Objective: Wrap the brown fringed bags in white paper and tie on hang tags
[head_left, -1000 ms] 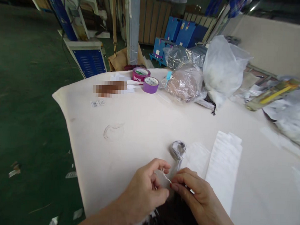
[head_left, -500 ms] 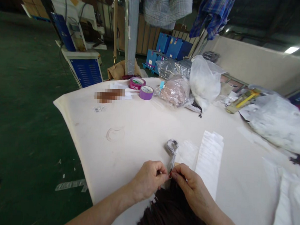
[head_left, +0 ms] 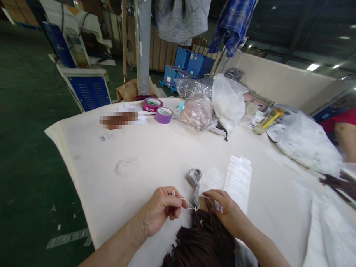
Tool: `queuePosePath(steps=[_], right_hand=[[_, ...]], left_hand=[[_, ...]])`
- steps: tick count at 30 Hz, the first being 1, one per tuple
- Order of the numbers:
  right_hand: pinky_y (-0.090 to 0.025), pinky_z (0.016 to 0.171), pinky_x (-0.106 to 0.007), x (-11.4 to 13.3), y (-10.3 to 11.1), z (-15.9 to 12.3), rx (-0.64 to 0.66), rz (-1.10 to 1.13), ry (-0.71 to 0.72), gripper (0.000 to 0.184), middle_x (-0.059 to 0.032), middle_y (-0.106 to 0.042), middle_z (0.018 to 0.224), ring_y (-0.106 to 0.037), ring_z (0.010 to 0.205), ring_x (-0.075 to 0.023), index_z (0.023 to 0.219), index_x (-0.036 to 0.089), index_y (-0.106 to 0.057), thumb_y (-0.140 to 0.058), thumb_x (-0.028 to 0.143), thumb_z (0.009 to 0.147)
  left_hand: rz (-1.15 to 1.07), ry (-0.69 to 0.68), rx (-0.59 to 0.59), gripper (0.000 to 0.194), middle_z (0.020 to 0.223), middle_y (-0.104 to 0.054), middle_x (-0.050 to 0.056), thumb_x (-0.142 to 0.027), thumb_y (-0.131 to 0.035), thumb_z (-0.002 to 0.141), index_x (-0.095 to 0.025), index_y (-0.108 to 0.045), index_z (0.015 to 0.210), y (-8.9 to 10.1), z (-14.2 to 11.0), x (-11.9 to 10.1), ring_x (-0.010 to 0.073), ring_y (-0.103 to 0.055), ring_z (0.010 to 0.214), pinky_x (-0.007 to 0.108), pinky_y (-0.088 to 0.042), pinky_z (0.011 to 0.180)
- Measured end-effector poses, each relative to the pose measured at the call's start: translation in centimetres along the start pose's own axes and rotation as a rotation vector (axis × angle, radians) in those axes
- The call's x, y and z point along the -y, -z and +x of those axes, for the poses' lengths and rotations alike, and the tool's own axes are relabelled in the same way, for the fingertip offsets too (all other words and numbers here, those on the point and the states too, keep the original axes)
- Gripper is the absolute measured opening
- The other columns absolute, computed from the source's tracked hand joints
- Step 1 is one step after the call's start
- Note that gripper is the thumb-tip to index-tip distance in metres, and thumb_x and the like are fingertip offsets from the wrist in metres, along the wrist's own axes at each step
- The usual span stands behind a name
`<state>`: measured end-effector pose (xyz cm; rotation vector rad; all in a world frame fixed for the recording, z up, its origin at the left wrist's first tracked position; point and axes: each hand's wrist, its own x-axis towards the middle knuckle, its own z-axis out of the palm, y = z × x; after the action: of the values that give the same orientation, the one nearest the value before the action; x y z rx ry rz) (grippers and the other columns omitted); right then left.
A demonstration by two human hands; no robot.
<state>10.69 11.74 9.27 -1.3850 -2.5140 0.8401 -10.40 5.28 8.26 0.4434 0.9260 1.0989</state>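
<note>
My left hand [head_left: 166,207] is closed in a pinch on a thin white string [head_left: 186,202]. The string runs to a small metal ring at the top of a dark brown fringed item [head_left: 203,243], perhaps a bag. A grey wrapped strap [head_left: 195,181] extends from that ring and curls on the table. My right hand [head_left: 229,213] rests over the item's upper right edge with its fingers stretched out, beside a tan piece [head_left: 204,203] that is partly hidden.
White paper-like strips [head_left: 238,178] lie beyond my right hand. Two tape rolls [head_left: 164,115] and plastic-bagged goods [head_left: 197,112] stand along the far side of the white table [head_left: 154,148]. Another person's arm [head_left: 350,139] reaches in at the right edge.
My hands, which were together at the strap's end, have moved apart. The left has drawn the white string leftward; the right has spread its fingers. Another person's arm has come into view.
</note>
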Motion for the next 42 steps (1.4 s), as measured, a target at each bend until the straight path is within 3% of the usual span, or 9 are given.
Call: queuePosePath(steps=[11, 15, 20, 22, 26, 29, 35, 39, 42], right_hand=[[-0.041, 0.063, -0.026, 0.8, 0.5, 2.1, 0.243, -0.262, -0.039, 0.016, -0.0031, -0.064, 0.078, -0.060, 0.072, -0.0162, 0.076, 0.019, -0.062, -0.050, 0.009, 0.072], [-0.039, 0.062, -0.026, 1.5, 2.6, 2.0, 0.221, -0.298, -0.061, 0.012, -0.0047, -0.064, 0.079, -0.060, 0.074, -0.0172, 0.071, 0.019, -0.061, -0.052, 0.012, 0.075], [-0.031, 0.051, -0.026, 5.1, 4.5, 0.8, 0.144, -0.384, -0.137, 0.014, -0.0051, -0.060, 0.063, -0.056, 0.060, -0.0174, 0.065, 0.018, -0.057, -0.049, 0.013, 0.076], [-0.029, 0.047, -0.024, 6.7, 4.0, 0.0, 0.168, -0.119, -0.217, 0.017, -0.0025, -0.055, 0.055, -0.052, 0.053, -0.0138, 0.056, 0.018, -0.051, -0.049, 0.015, 0.073], [-0.033, 0.040, -0.019, 8.4, 0.8, -2.1, 0.290, 0.811, -0.569, 0.009, 0.0003, -0.054, 0.055, -0.050, 0.045, -0.0100, 0.065, 0.017, -0.052, -0.049, 0.025, 0.067], [-0.038, 0.040, -0.017, 8.8, -1.6, -3.4, 0.216, 1.167, -0.708, 0.014, -0.0024, -0.060, 0.062, -0.055, 0.049, -0.0099, 0.072, 0.015, -0.053, -0.053, 0.025, 0.064], [-0.042, 0.044, -0.015, 9.3, -3.1, -3.6, 0.131, 1.367, -0.729, 0.020, -0.0019, -0.062, 0.067, -0.056, 0.049, -0.0069, 0.090, 0.013, -0.057, -0.053, 0.020, 0.072], [-0.030, 0.034, -0.013, 9.3, -3.4, -3.2, 0.095, 1.355, -0.718, 0.017, -0.0011, -0.060, 0.063, -0.049, 0.041, -0.0047, 0.084, 0.013, -0.058, -0.052, 0.021, 0.070], [-0.018, 0.033, -0.013, 9.1, -4.1, -3.0, 0.006, 1.363, -0.712, 0.006, 0.0036, -0.051, 0.051, -0.040, 0.037, -0.0029, 0.069, 0.015, -0.053, -0.055, 0.019, 0.064]], left_hand=[[0.024, 0.060, -0.043, 0.020, 0.053, -0.057, 0.000, -0.026, -0.067, 0.053, -0.013, -0.054, 0.058, 0.6, -0.1, -0.4, 0.0053, -0.041, 0.038, 0.019, -0.021, 0.040], [0.124, 0.000, -0.038, 0.017, 0.060, -0.063, 0.004, -0.025, -0.067, 0.054, -0.010, -0.061, 0.059, 0.3, 0.0, -0.5, 0.0099, -0.050, 0.055, 0.021, -0.032, 0.052], [0.085, -0.088, 0.043, 0.015, 0.060, -0.064, 0.005, -0.025, -0.067, 0.060, -0.011, -0.062, 0.059, -1.0, 0.5, 0.2, 0.0135, -0.054, 0.063, 0.026, -0.036, 0.068], [0.008, -0.081, 0.071, 0.017, 0.058, -0.061, 0.004, -0.027, -0.068, 0.062, -0.011, -0.061, 0.060, -1.4, 0.6, 0.5, 0.0131, -0.053, 0.059, 0.027, -0.036, 0.066], [0.006, -0.076, 0.084, 0.022, 0.054, -0.058, 0.002, -0.030, -0.068, 0.063, -0.009, -0.065, 0.070, -1.2, 0.1, 0.9, 0.0105, -0.049, 0.053, 0.024, -0.032, 0.057], [0.029, -0.069, 0.080, 0.024, 0.060, -0.060, 0.003, -0.031, -0.070, 0.063, -0.009, -0.067, 0.074, -0.3, -0.9, 0.9, 0.0092, -0.048, 0.053, 0.022, -0.030, 0.054], [0.076, -0.121, 0.022, 0.026, 0.066, -0.061, 0.003, -0.034, -0.072, 0.060, -0.010, -0.068, 0.069, 0.7, -2.9, 0.8, 0.0056, -0.043, 0.047, 0.021, -0.029, 0.050], [0.225, -0.184, 0.042, 0.026, 0.054, -0.054, 0.000, -0.036, -0.069, 0.065, -0.011, -0.069, 0.074, 0.5, -4.6, 1.0, 0.0089, -0.046, 0.052, 0.022, -0.034, 0.057], [0.326, -0.235, 0.043, 0.026, 0.065, -0.054, 0.001, -0.038, -0.070, 0.065, -0.014, -0.070, 0.075, 0.5, -5.7, 1.6, 0.0110, -0.052, 0.056, 0.024, -0.038, 0.059]])
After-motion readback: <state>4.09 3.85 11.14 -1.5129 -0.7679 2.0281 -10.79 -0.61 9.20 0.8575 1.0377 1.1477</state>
